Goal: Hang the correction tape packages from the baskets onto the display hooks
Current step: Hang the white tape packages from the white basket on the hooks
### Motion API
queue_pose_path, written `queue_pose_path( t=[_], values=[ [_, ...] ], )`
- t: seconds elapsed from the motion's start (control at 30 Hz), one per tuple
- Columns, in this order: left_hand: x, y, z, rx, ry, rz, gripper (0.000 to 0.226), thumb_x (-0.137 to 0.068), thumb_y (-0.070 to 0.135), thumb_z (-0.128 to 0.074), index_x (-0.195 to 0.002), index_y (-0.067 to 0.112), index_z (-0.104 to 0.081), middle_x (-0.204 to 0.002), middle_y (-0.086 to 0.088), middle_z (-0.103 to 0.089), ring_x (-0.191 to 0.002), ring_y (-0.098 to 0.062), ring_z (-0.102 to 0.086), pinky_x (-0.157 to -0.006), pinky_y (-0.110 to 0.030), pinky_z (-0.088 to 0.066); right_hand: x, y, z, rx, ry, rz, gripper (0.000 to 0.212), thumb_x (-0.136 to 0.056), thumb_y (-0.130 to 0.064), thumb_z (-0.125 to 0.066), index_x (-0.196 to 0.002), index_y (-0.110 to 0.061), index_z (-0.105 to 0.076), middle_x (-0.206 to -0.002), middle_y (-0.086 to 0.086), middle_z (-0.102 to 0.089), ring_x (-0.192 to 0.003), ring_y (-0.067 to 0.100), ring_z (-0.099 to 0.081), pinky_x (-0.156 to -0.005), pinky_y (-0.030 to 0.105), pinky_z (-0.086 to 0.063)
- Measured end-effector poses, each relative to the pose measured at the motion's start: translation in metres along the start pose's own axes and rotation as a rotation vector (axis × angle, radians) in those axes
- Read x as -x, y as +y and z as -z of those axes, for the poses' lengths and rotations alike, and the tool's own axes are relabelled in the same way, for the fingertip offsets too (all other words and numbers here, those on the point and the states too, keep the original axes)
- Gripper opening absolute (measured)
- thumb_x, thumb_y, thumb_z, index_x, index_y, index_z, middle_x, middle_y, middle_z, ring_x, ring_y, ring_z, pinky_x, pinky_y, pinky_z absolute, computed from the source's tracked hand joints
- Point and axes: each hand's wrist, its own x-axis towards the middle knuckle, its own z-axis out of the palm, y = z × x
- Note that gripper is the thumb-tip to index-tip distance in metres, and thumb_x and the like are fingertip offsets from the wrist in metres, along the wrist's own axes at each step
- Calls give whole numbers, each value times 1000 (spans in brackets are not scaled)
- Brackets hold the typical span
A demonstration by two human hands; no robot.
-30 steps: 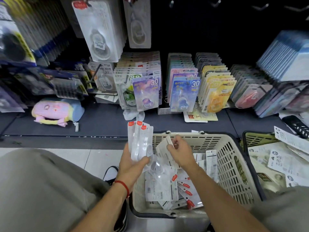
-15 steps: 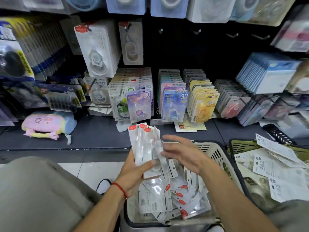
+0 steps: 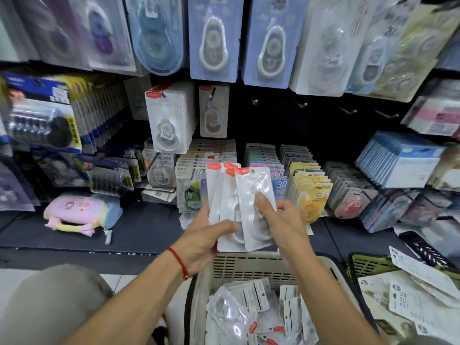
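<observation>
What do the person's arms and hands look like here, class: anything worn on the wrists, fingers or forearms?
Both forearms are bare, with no sleeves in view. The left hand has a thin red string bracelet round its wrist. The right hand shows no bracelet, watch or glove. No rings are visible.

Both bare forearms are reaching forward toward twelve o'clock, converging in front of the person. The left hand (image 3: 202, 241), a thin red string bracelet (image 3: 178, 262) circling its wrist, is curling up with the thumb pressing across toward three o'clock. The right hand (image 3: 281, 220) is pinching, thumb pointing toward eleven o'clock, fingers folding behind.
</observation>
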Motion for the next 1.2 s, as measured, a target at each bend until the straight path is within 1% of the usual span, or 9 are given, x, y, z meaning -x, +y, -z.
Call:
queue_pose_path(
  t=[0.17, 0.23, 0.3, 0.37, 0.53, 0.7, 0.93, 1.0, 1.2],
  values=[
    [-29, 60, 7, -187, -85, -54, 80, -83, -8, -80, -146, 30, -48, -133, -8, -72, -119, -29, -72, -88, -41, -64, -14, -32, -23, -40, 146, 4, 66, -70, -81, -76, -100, -23, -66, -82, -10, -76, -76, 3, -72, -67, 30, -51],
    [-37, 79, 15, -209, -115, -65, 79, -83, -5, -82, -145, 29, -49, -133, -10, -72, -114, -30, -74, -78, -36, -64, -22, -44, -32, -55, 76, 53, 59, -76, -77, -75, -104, -25, -69, -93, -8, -79, -92, 12, -75, -81, 38, -59],
    [-41, 92, 28, -229, -94, -98, 81, -81, -2, -84, -147, 29, -48, -135, -9, -71, -119, -30, -72, -86, -38, -63, -30, -55, -42, -104, -65, 101, 46, -87, -64, -73, -108, -24, -76, -102, -3, -81, -101, 20, -77, -95, 52, -60],
    [-39, 100, 46, -253, -40, -155, 86, -75, 3, -90, -147, 30, -50, -137, -7, -70, -124, -27, -69, -92, -39, -62, -37, -63, -52, -88, -127, 163, 40, -94, -57, -70, -109, -22, -77, -105, 0, -81, -102, 23, -77, -97, 57, -59],
    [-29, 122, 84, -421, 303, -355, 85, -52, 32, -95, -128, 40, -58, -122, 11, -74, -114, -14, -72, -90, -33, -60, -64, -75, -75, 38, -14, 249, 28, -100, -51, -64, -115, -28, -70, -106, -8, -77, -100, 11, -73, -93, 48, -60],
    [-24, 133, 90, -497, 471, -486, 76, -50, 44, -88, -118, 46, -56, -113, 22, -71, -101, 1, -71, -79, -20, -56, -91, -92, -101, 76, -29, 297, 21, -103, -44, -62, -115, -27, -65, -107, -11, -73, -96, 7, -71, -79, 33, -57],
    [-24, 133, 76, -437, 563, -618, 65, -63, 25, -87, -115, 48, -55, -107, 25, -70, -99, 3, -70, -72, -9, -55, -108, -97, -122, 121, 15, 351, 25, -100, -52, -60, -105, -28, -67, -93, -16, -71, -74, -7, -64, -58, 11, -43],
    [-24, 135, 73, -404, 584, -648, 66, -64, 22, -87, -116, 48, -55, -109, 26, -70, -100, 4, -70, -73, -7, -54, -107, -90, -120, 117, 37, 374, 23, -99, -51, -63, -101, -29, -68, -91, -15, -73, -74, -7, -65, -57, 8, -44],
    [-26, 134, 71, -364, 619, -652, 66, -70, 14, -90, -117, 46, -56, -108, 25, -71, -97, 5, -70, -70, -7, -54, -109, -74, -118, 71, 7, 373, 17, -101, -43, -65, -108, -27, -67, -95, -10, -77, -81, 4, -72, -62, 17, -52]
  ],
)
